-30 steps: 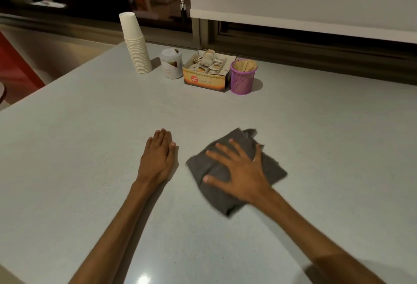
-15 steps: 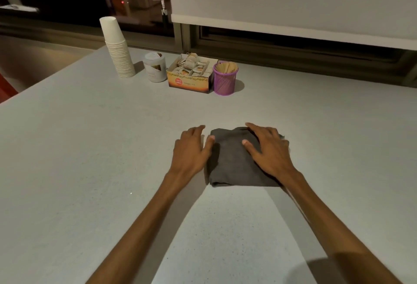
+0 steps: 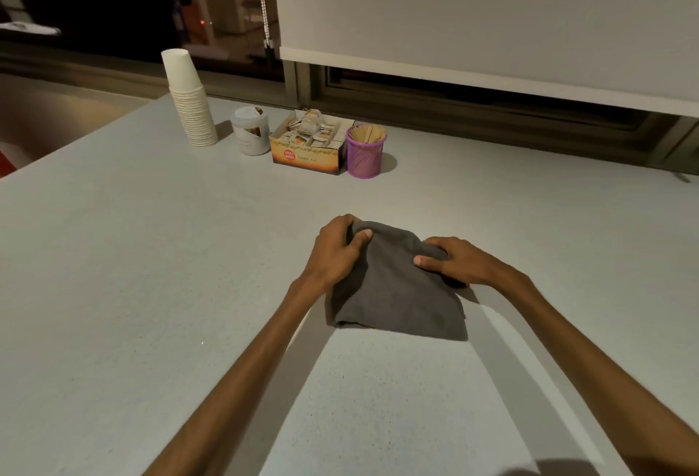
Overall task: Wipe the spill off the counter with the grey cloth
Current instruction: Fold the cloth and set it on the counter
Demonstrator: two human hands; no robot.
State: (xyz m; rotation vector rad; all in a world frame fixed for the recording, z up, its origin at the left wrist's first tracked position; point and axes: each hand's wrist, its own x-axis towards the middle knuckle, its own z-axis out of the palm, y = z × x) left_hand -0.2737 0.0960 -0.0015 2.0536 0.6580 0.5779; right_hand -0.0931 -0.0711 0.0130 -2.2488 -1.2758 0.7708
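Observation:
The grey cloth lies folded on the pale grey counter, near the middle of the view. My left hand grips its far left corner, thumb on top and fingers curled under the edge. My right hand pinches its far right corner the same way. The far edge of the cloth is lifted a little between the two hands, while its near part rests flat. No spill shows on the counter.
At the back stand a stack of white paper cups, a small white jar, an open box of sachets and a purple mesh pot of wooden sticks. A window frame and lowered blind rise behind them.
My right hand slid the cloth toward the middle and my left hand came onto it. Both hands went from lying flat to gripping the cloth's far corners and raising that edge.

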